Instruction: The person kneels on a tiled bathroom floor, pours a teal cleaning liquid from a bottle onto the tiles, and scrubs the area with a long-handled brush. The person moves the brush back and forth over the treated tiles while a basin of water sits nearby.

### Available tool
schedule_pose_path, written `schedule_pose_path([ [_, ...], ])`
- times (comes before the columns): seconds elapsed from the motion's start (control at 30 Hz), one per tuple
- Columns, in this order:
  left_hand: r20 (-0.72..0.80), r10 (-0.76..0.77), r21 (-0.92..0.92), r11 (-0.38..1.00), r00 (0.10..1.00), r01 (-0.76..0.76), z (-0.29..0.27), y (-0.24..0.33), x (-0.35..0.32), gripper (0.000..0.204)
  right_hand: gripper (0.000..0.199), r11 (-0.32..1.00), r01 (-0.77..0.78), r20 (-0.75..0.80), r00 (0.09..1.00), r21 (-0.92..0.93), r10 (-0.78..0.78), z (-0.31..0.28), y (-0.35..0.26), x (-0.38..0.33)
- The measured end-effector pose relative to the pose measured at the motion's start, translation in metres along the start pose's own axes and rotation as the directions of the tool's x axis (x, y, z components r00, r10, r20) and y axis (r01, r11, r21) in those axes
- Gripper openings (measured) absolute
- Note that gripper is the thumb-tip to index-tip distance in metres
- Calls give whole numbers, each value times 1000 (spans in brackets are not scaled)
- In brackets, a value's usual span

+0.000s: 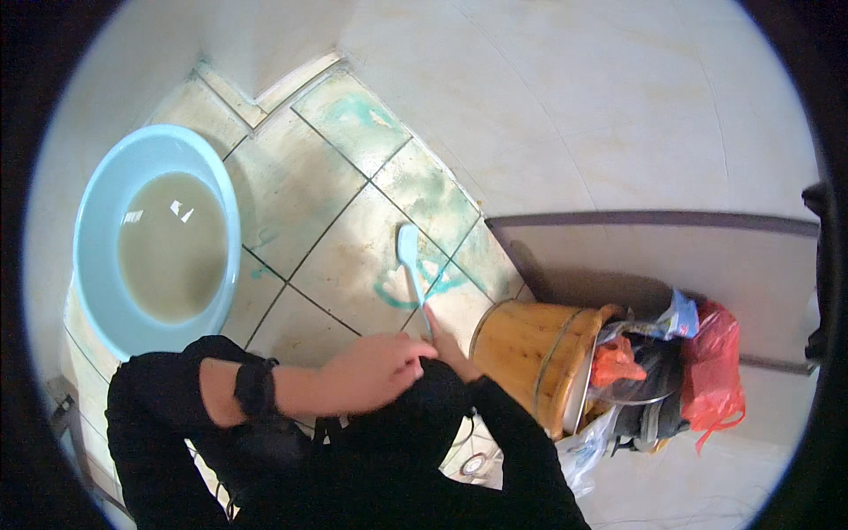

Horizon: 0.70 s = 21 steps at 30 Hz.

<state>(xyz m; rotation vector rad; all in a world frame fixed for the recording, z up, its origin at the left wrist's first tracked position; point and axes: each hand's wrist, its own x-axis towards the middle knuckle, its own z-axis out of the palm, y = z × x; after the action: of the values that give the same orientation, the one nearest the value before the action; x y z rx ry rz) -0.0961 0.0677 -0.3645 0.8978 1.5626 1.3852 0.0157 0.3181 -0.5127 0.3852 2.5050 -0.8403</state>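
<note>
A light blue long-handled scrub brush (407, 246) has its head down on the tiled floor (322, 234), amid smears of green-blue cleaner. My right hand (449, 351) is closed round the end of its handle, partly hidden behind my knee and left hand. Across my dark-clothed knee lies my left hand (375, 373), its fingers loosely curled with nothing visible in them. A black band (254, 389) circles the left wrist. To the left, a large light blue basin (228, 225) holds cloudy water (172, 252).
Tiled walls (530, 97) rise beyond the floor, with a jutting corner (258, 110). At right stands a wooden bucket (527, 340) beside red (711, 367) and clear plastic bags. A dark-edged panel (654, 221) leans against the wall there. A round floor drain (474, 465) shows below my legs.
</note>
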Motion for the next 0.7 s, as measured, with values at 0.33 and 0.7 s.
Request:
schedule_pose_path([
  [0.33,28,-599,-644,601,800,473,37,-156,76,33,40,362,-239,174,963,901,204,29,-42,69],
  [0.7,246,-744,-899,64,621,433,63,-108,19,30,29,707,698,-407,682,115,-608,39,-29,77],
])
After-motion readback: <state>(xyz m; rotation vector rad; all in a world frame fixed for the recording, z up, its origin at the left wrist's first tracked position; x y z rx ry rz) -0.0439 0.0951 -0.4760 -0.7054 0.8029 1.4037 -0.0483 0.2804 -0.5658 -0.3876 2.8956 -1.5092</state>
